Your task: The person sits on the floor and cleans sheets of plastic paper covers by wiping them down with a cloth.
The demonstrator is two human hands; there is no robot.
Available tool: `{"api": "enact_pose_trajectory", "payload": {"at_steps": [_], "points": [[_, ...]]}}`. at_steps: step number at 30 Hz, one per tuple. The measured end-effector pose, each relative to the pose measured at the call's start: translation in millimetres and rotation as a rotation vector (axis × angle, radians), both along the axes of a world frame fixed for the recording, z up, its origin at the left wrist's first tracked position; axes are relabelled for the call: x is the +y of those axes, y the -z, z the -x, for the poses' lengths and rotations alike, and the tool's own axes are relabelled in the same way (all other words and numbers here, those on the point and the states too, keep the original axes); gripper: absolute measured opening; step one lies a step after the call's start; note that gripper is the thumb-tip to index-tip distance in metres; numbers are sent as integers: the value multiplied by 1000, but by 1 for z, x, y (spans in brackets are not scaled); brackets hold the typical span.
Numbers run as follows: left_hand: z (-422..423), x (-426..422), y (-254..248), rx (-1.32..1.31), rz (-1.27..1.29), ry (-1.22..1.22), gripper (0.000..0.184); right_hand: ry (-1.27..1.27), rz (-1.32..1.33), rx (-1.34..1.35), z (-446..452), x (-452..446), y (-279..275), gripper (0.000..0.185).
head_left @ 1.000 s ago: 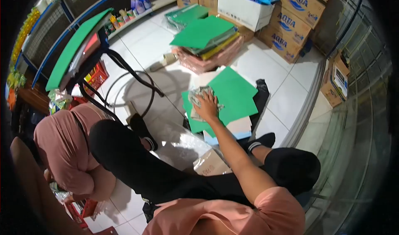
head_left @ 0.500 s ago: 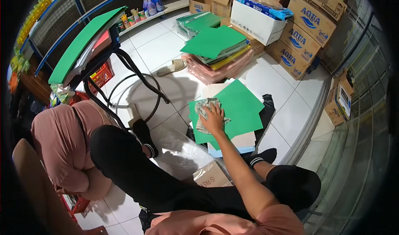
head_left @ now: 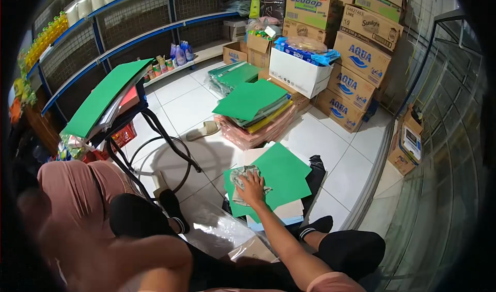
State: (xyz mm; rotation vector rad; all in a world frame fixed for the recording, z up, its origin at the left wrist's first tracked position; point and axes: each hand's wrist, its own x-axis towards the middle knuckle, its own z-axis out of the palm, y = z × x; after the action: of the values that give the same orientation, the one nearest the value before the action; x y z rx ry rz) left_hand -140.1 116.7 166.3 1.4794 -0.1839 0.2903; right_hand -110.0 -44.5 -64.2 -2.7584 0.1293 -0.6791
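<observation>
My right hand [head_left: 251, 187] presses a crumpled grey patterned cloth [head_left: 245, 176] onto green sheets [head_left: 283, 174], its fingers curled over the cloth. Beneath the green sheets lie pale and light-blue sheets [head_left: 281, 220], stacked on the tiled floor. At the lower left my left hand [head_left: 59, 227] is smeared by motion, with its forearm bent across my leg. It appears in front of the pink-clothed person beside me, and I cannot make out its fingers.
A stool [head_left: 160, 137] bears green and white sheets. Farther back stand a stack of green, yellow and pink sheets [head_left: 258, 121], a white box [head_left: 299, 72] and piled cartons [head_left: 356, 59]. A sandal [head_left: 202, 131] and clear plastic [head_left: 212, 227] lie on the floor.
The view has tilted up, so more shelves and cartons show. My left arm has swung into the lower left. The right hand stays on the cloth at nearly the same spot on the sheets.
</observation>
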Motion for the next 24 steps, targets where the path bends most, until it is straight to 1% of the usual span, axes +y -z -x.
{"api": "enact_pose_trajectory", "payload": {"at_steps": [2,3,4,5,7,9,10,11,14,16,20,22,24], "points": [[-16,-24,-5,40,54,-37,43,-18,-10,-17,-2,-5,-2,40],[-24,-37,6,68,33,-59,43,-36,-34,-30,-3,-5,-4,41],[-30,-46,29,85,-25,-76,42,-54,-60,-38,-1,-4,-4,41],[-36,-51,67,87,-126,-100,42,-75,-87,-43,3,-3,-4,42],[-41,-50,194,-15,-484,-217,48,-73,-79,15,2,-1,-3,42],[-22,-43,269,178,-634,-278,54,-65,-68,105,-5,-3,-6,42],[-16,-44,294,214,-683,-351,55,-58,-64,151,-7,-7,-7,42],[-13,-45,292,217,-688,-340,55,-48,-67,159,-8,-10,-7,42],[-1,-39,264,306,-552,-170,55,-76,-57,201,-10,-11,-7,42],[-5,-33,258,324,-515,-118,55,-101,-63,203,-14,-11,-8,41],[-6,-29,266,322,-569,-55,57,-108,-83,223,-18,-30,-9,41],[-4,-30,262,313,-533,-34,57,-44,-61,189,-23,-51,3,41],[-7,-31,245,354,-560,-20,57,87,-41,174,-20,-76,1,40]]}}
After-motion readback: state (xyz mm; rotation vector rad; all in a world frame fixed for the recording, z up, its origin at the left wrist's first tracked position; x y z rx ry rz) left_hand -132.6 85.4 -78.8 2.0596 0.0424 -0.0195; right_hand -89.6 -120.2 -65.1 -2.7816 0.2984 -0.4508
